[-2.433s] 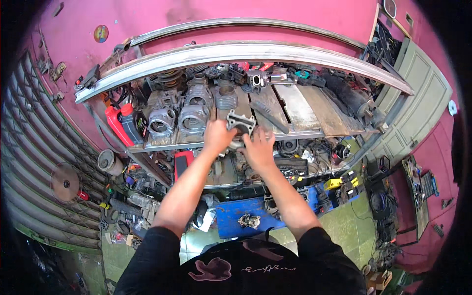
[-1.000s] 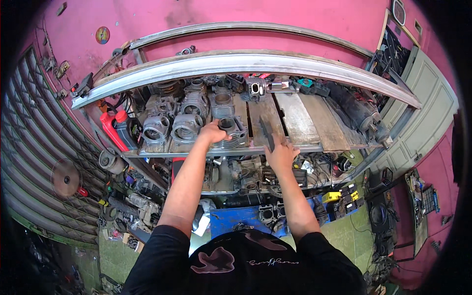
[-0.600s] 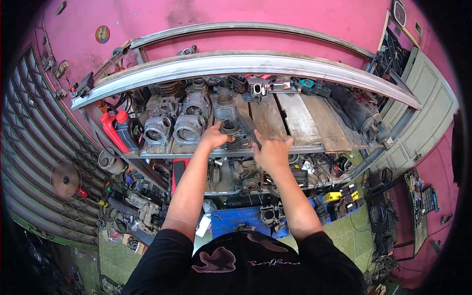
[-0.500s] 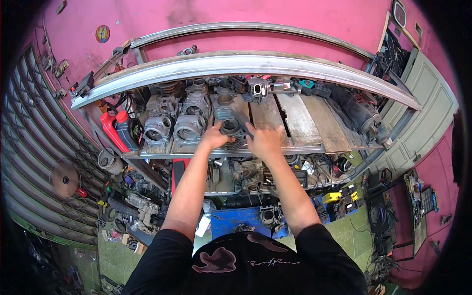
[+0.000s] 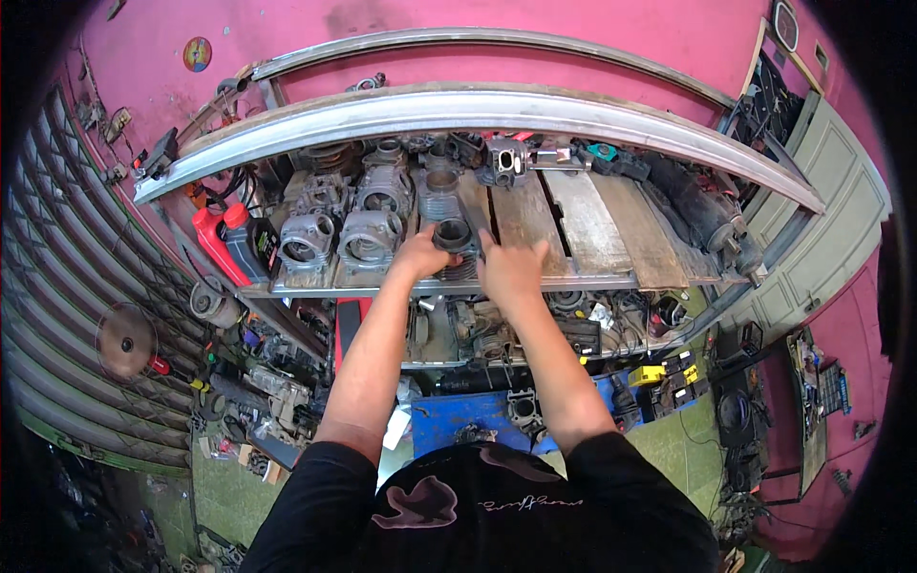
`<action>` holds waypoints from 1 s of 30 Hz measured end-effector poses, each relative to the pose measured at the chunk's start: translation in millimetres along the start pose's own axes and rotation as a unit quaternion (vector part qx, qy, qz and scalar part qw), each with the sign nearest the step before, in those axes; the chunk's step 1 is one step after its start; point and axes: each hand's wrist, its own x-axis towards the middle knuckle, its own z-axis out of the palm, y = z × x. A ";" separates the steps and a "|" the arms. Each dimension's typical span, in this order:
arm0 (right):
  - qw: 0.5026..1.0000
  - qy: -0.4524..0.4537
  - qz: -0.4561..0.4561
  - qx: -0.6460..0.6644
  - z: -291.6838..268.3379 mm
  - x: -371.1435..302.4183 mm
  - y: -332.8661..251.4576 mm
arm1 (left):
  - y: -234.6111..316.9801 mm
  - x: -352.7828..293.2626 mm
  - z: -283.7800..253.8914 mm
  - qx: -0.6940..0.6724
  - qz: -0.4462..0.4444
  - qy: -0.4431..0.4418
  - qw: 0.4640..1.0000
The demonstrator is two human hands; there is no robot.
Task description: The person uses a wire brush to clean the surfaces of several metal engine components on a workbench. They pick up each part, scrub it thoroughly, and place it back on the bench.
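1. Head view: the left hand (image 5: 420,256) gripped the left side of a finned metal cylinder (image 5: 464,266) at the front edge of the wooden shelf (image 5: 527,224).
2. Head view: the right hand (image 5: 513,272) was closed on a long dark brush (image 5: 473,218), slanted beside the cylinder; contact between them was unclear.

There are two bare hands (image 5: 513,274), two grey finned metal cylinders (image 5: 439,204), one long, narrow dark tool (image 5: 472,216), two wide-mouthed grey metal castings (image 5: 378,222) along the wooden shelf's (image 5: 594,220) front edge, one red plastic bottle (image 5: 214,241), one black plastic bottle (image 5: 250,252)
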 end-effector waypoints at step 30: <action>0.991 -0.113 -0.001 0.067 -9.5 21.8 13.6 | -0.2 0.7 -2.4 0.008 -0.014 0.005 1.000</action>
